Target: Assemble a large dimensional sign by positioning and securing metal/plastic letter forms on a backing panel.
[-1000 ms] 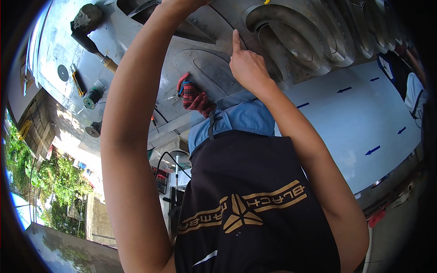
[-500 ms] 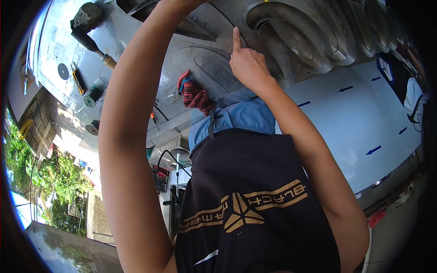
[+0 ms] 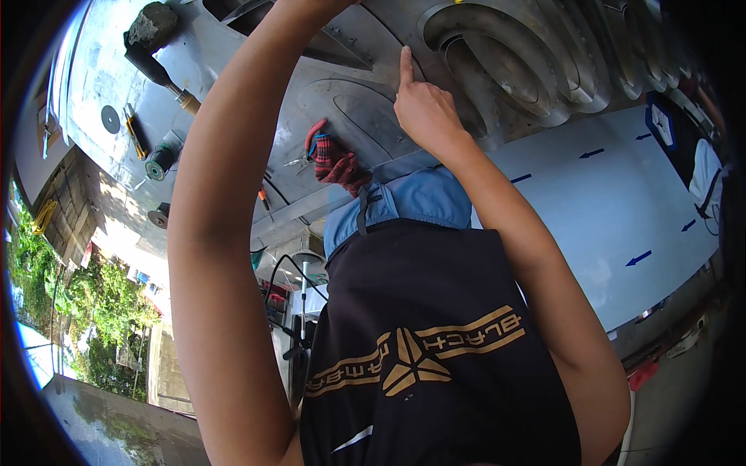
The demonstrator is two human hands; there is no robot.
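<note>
My right hand (image 3: 429, 113) has its index finger stretched out, with the fingertip on or right beside a thin curved metal edge (image 3: 395, 33). Its other fingers are curled and appear to hold nothing. At the upper border, only the wrist end of my left hand (image 3: 322, 6) shows; the fingers are cut off. Beneath that forearm lies an angular sheet-metal piece (image 3: 342, 48) with raised walls. Right of my right hand stand curved, ring-like metal forms (image 3: 505, 70). All rest on a grey metal worktable (image 3: 291, 128), where curved outlines are visible.
A red-and-black knit glove (image 3: 338, 167) lies near the table edge by red-handled pliers (image 3: 312, 136). At left are a wooden-handled tool (image 3: 186, 101), a stone-like block (image 3: 152, 27), a cutter knife (image 3: 135, 138), a black disc (image 3: 111, 119) and a wire spool (image 3: 162, 159). A pale sheet (image 3: 598, 194) with blue arrows lies right.
The view has shifted very slightly. Both arms and the right index finger keep nearly the same place against the metal pieces.
</note>
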